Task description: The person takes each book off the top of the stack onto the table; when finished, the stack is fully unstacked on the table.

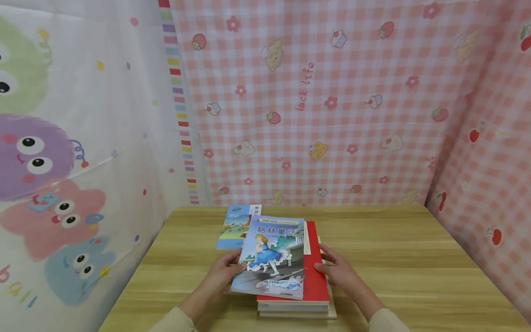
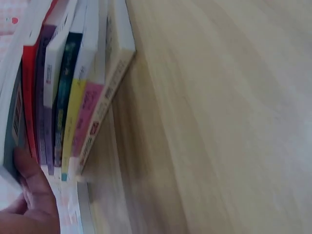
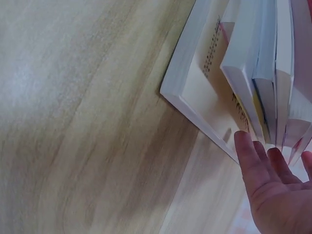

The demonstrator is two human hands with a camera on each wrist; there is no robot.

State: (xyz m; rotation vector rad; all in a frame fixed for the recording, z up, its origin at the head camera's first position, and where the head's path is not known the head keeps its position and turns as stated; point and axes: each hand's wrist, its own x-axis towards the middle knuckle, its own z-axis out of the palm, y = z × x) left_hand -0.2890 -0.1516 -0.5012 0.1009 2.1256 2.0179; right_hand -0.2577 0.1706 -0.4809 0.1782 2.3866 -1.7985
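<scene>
A picture book with a girl in a blue dress on its cover (image 1: 269, 256) lies tilted over the left part of a book stack. My left hand (image 1: 221, 272) grips its left edge, thumb on the cover and fingers beneath. Under it shows a red book (image 1: 316, 283), topping several stacked books whose spines (image 2: 73, 107) appear in the left wrist view. At the stack's right side is my right hand (image 1: 342, 272), thumb at the red book's edge. Its fingers (image 3: 253, 165) extend loosely beside the lower books (image 3: 265, 73) in the right wrist view.
Another blue book (image 1: 234, 226) lies on the wooden table (image 1: 394, 258) behind the stack, partly covered by the picture book in the head view. A pink checked curtain (image 1: 332, 124) hangs behind the table, with a cartoon-printed sheet (image 1: 120, 152) at the left.
</scene>
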